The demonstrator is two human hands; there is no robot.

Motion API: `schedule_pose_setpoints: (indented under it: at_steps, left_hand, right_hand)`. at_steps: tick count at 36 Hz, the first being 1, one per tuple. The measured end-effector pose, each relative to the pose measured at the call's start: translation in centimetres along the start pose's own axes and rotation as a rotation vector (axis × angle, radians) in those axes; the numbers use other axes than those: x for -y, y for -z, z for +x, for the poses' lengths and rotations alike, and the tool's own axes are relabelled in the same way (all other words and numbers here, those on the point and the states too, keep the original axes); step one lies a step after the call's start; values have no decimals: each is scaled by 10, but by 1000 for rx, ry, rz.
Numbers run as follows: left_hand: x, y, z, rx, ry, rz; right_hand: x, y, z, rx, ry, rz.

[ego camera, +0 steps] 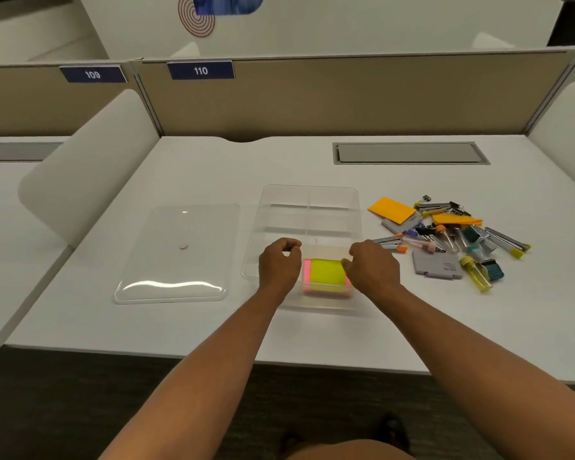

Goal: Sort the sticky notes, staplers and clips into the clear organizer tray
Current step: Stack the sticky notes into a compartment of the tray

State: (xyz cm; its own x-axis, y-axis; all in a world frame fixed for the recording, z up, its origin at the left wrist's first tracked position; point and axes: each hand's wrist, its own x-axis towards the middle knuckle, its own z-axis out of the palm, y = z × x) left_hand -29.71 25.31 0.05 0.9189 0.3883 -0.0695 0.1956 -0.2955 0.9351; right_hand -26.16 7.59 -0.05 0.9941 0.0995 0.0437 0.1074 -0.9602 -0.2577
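Observation:
The clear organizer tray lies mid-desk, with dividers across its far part. In its near compartment sits a stack of sticky notes, yellow on top of pink. My left hand hovers at the left of that stack, fingers curled, holding nothing. My right hand is at the stack's right edge with fingertips touching it. A pile to the right holds orange sticky notes, several staplers, black binder clips and grey pads.
The tray's clear lid lies flat to the left, with a small pink bit on it. A grey cable hatch is set into the desk behind the pile. Beige partitions bound the desk's back; a white divider stands at left.

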Motion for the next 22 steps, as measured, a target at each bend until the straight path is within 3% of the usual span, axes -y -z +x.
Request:
schedule_pose_setpoints:
  at_steps: [22]
  left_hand:
    - [-21, -50, 12, 203, -96, 14]
  right_hand:
    - [-37, 14, 7, -100, -75, 127]
